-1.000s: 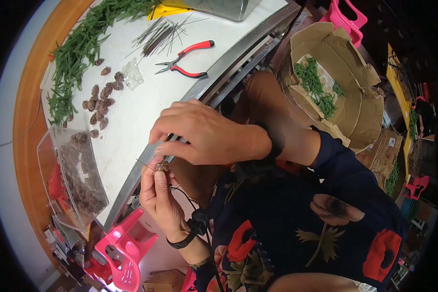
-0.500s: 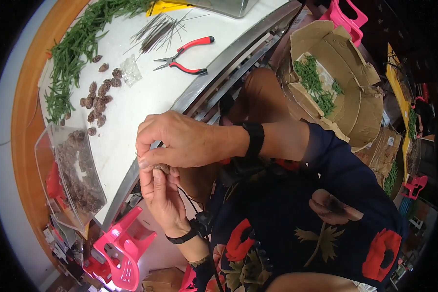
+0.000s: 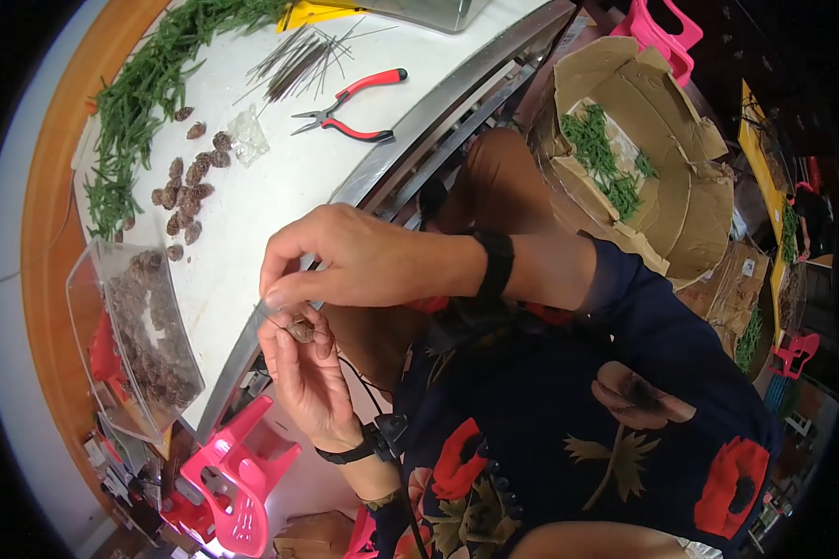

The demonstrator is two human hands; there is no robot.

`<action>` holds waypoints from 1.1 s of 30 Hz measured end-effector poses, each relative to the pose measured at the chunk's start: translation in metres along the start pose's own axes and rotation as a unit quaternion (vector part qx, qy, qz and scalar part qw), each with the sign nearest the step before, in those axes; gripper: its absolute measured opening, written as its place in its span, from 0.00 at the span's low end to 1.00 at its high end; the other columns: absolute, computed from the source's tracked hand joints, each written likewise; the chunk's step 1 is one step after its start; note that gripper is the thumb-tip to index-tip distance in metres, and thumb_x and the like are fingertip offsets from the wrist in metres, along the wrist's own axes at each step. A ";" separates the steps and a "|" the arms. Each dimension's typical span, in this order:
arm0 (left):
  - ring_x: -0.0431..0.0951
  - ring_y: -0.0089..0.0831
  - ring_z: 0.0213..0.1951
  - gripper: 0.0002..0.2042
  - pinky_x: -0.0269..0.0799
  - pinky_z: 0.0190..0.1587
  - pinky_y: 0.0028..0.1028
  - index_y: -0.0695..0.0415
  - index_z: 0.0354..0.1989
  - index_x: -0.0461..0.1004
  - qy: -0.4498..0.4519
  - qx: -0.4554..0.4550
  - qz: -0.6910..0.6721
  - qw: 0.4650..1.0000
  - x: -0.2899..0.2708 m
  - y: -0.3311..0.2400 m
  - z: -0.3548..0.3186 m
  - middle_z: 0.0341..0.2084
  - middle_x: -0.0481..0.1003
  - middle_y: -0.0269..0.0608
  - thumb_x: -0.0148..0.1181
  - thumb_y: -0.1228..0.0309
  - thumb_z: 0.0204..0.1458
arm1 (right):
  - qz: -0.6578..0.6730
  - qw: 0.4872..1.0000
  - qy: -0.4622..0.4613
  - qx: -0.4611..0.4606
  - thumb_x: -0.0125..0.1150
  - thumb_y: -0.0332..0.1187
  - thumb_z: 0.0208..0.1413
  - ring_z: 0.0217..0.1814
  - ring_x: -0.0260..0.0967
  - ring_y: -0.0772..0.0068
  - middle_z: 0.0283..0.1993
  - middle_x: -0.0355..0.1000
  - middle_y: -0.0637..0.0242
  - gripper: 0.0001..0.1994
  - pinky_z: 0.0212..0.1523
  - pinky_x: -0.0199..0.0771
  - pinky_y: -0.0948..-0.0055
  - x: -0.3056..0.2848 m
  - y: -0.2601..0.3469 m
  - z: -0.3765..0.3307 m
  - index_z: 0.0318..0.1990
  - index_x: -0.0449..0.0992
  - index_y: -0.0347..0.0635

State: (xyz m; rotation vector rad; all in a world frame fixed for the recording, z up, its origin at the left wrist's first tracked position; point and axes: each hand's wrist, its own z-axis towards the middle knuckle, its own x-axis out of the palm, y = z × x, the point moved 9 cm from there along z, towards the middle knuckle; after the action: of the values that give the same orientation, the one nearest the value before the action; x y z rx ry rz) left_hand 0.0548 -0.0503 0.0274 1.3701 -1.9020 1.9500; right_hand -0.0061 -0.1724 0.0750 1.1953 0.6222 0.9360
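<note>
Brown pine cone (image 3: 300, 328) pinched in left hand (image 3: 309, 382), 7 o'clock of frame centre; right hand (image 3: 364, 261) pinching thin wire (image 3: 268, 317) against it. Wiring looks underway; loose cones (image 3: 185, 191) at 10 o'clock still unwired

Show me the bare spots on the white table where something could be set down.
Most bare table lies between the loose cones and the pliers, running down to the metal edge. The far side is crowded: greenery, wire bundle. The clear cone box fills the near left.
</note>
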 end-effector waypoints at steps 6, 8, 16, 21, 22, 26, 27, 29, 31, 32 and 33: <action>0.68 0.27 0.37 0.08 0.66 0.37 0.21 0.60 0.43 0.66 -0.001 0.030 0.024 0.999 -0.001 -0.003 0.001 0.41 0.67 0.48 0.51 0.70 0.59 | -0.098 0.972 0.141 0.157 0.59 0.35 0.50 0.26 0.71 0.75 0.25 0.75 0.60 0.11 0.28 0.69 0.76 0.005 -0.018 -0.030 0.28 0.77 0.33; 0.67 0.27 0.36 0.08 0.65 0.37 0.21 0.60 0.43 0.66 -0.018 0.030 0.025 0.999 0.001 -0.002 0.000 0.41 0.66 0.47 0.51 0.71 0.59 | -0.083 0.970 0.175 0.147 0.58 0.35 0.50 0.24 0.70 0.76 0.22 0.74 0.61 0.11 0.27 0.68 0.76 0.013 -0.017 -0.034 0.29 0.77 0.33; 0.61 0.24 0.30 0.07 0.61 0.34 0.20 0.59 0.42 0.65 0.017 0.004 -0.031 0.999 0.003 0.002 -0.002 0.40 0.64 0.45 0.51 0.71 0.59 | 0.011 0.975 0.166 0.150 0.56 0.33 0.50 0.23 0.67 0.79 0.20 0.72 0.64 0.10 0.26 0.66 0.77 0.012 -0.021 -0.034 0.30 0.76 0.33; 0.58 0.24 0.28 0.07 0.59 0.30 0.19 0.59 0.41 0.64 0.042 -0.036 -0.119 0.991 0.000 0.010 -0.002 0.40 0.64 0.46 0.52 0.71 0.59 | -0.016 0.992 0.097 0.076 0.57 0.32 0.50 0.24 0.66 0.81 0.21 0.71 0.66 0.09 0.27 0.66 0.77 0.000 -0.016 -0.026 0.29 0.75 0.34; 0.58 0.24 0.28 0.07 0.59 0.30 0.18 0.59 0.41 0.64 0.055 -0.048 -0.150 0.986 0.002 0.011 -0.002 0.40 0.64 0.47 0.52 0.71 0.59 | -0.016 0.992 0.096 0.076 0.57 0.32 0.50 0.24 0.66 0.81 0.21 0.71 0.66 0.09 0.27 0.66 0.77 -0.001 -0.016 -0.026 0.29 0.75 0.34; 0.59 0.24 0.28 0.07 0.58 0.28 0.17 0.59 0.41 0.63 0.068 -0.068 -0.165 0.982 0.005 0.012 -0.004 0.38 0.65 0.48 0.52 0.72 0.59 | -0.019 0.994 0.088 0.058 0.56 0.31 0.50 0.23 0.66 0.78 0.20 0.71 0.64 0.08 0.27 0.66 0.76 -0.002 -0.012 -0.026 0.27 0.74 0.34; 0.59 0.24 0.28 0.07 0.58 0.28 0.17 0.59 0.41 0.63 0.068 -0.069 -0.164 0.982 0.003 0.011 -0.004 0.38 0.65 0.48 0.52 0.72 0.59 | -0.038 0.995 0.084 0.049 0.56 0.30 0.50 0.23 0.67 0.76 0.21 0.71 0.63 0.08 0.27 0.66 0.75 -0.003 -0.009 -0.027 0.27 0.74 0.34; 0.61 0.25 0.29 0.07 0.59 0.28 0.17 0.60 0.41 0.63 0.066 -0.097 -0.132 0.984 -0.001 0.013 -0.005 0.38 0.66 0.50 0.52 0.72 0.59 | -0.075 0.994 0.077 0.032 0.56 0.30 0.49 0.22 0.67 0.70 0.21 0.71 0.61 0.07 0.27 0.66 0.73 -0.005 -0.005 -0.028 0.26 0.74 0.34; 0.61 0.25 0.29 0.07 0.59 0.28 0.17 0.60 0.41 0.63 0.065 -0.112 -0.116 0.985 -0.002 0.015 -0.006 0.37 0.67 0.51 0.52 0.72 0.59 | -0.101 0.992 0.077 0.023 0.56 0.30 0.49 0.23 0.68 0.67 0.21 0.71 0.61 0.07 0.27 0.66 0.71 -0.005 -0.002 -0.029 0.26 0.73 0.35; 0.62 0.25 0.30 0.07 0.60 0.27 0.17 0.60 0.40 0.63 0.060 -0.117 -0.102 0.986 -0.003 0.016 -0.008 0.37 0.67 0.52 0.52 0.72 0.59 | -0.127 0.989 0.078 0.012 0.56 0.30 0.48 0.23 0.68 0.63 0.22 0.71 0.60 0.07 0.27 0.66 0.70 -0.004 0.001 -0.029 0.25 0.73 0.35; 0.63 0.26 0.30 0.07 0.60 0.27 0.18 0.61 0.40 0.63 0.054 -0.121 -0.088 0.987 -0.004 0.016 -0.008 0.37 0.68 0.52 0.52 0.72 0.59 | -0.154 0.985 0.078 0.002 0.56 0.30 0.48 0.24 0.69 0.59 0.22 0.71 0.59 0.07 0.28 0.66 0.68 -0.004 0.003 -0.030 0.24 0.72 0.36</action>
State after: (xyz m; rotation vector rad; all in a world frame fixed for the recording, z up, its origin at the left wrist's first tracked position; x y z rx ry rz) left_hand 0.0430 -0.0447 0.0141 1.2861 -1.8290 1.6173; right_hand -0.0332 -0.1605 0.0689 0.9992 0.9068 0.7701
